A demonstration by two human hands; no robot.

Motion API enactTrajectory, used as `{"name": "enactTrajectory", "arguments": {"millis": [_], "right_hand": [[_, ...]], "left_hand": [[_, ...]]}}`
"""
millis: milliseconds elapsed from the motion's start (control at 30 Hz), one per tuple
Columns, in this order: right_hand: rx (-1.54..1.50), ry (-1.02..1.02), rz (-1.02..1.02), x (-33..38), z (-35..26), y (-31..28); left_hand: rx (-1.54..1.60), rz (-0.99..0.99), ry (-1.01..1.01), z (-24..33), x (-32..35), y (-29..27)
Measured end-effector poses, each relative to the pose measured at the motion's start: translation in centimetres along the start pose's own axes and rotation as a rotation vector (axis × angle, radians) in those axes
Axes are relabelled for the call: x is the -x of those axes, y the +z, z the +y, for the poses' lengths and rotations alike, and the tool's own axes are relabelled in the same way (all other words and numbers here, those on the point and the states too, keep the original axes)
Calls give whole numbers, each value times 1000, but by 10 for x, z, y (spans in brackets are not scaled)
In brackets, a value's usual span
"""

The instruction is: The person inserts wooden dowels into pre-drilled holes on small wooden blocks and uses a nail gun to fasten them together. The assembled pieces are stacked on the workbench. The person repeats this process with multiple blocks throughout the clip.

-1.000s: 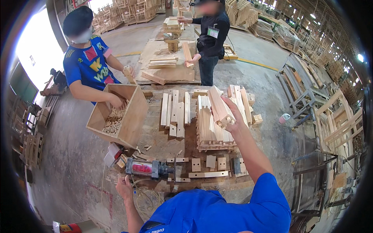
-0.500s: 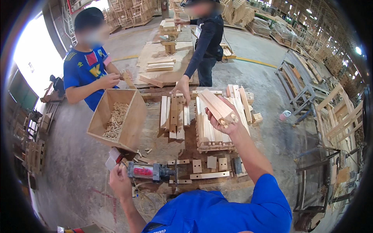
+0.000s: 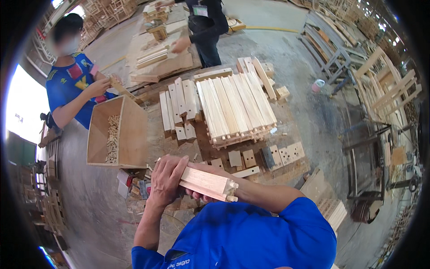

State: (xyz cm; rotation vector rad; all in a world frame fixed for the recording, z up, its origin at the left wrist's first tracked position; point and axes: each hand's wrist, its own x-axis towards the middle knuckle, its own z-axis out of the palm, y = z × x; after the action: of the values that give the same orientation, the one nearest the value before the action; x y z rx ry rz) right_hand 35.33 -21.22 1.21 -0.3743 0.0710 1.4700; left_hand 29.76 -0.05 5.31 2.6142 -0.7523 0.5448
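In front of my chest I hold a small bundle of pale wooden bars [image 3: 206, 183] with round dowels sticking out of the near right end. My left hand [image 3: 166, 177] is wrapped around the left end of the bundle. My right hand [image 3: 214, 169] grips it from behind, largely hidden by the wood. Just beyond, a neat stack of similar bars [image 3: 237, 105] with dowelled ends lies on the worktable [image 3: 291, 130]. To its left are several loose bars [image 3: 181, 101], some drilled with holes.
An open wooden box [image 3: 134, 130] of dowels stands at the left. Drilled blocks [image 3: 286, 154] lie along the table's near side, and a clamp-like device [image 3: 142, 188] sits partly behind my left arm. One co-worker [image 3: 74, 89] holds a wooden piece; another [image 3: 204, 36] reaches over boards.
My right hand has brought the bars from above the stack back to my chest. My left hand has left the clamp device and closed on them. The far co-worker's hand has left the loose bars.
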Motion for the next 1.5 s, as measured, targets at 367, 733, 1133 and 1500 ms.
{"name": "enactTrajectory", "arguments": {"millis": [367, 733, 1133, 1500], "right_hand": [[1116, -485, 1055, 126, -1, -128], [2308, -270, 1320, 51, -3, -169], [1161, -850, 858, 63, -11, -46], [1742, -990, 579, 44, -22, 28]], "left_hand": [[412, -43, -884, 6, 74, 1], [613, -166, -1145, 3, 106, 23], [578, -49, -1002, 22, 95, 42], [468, 37, -870, 37, 83, 46]]}}
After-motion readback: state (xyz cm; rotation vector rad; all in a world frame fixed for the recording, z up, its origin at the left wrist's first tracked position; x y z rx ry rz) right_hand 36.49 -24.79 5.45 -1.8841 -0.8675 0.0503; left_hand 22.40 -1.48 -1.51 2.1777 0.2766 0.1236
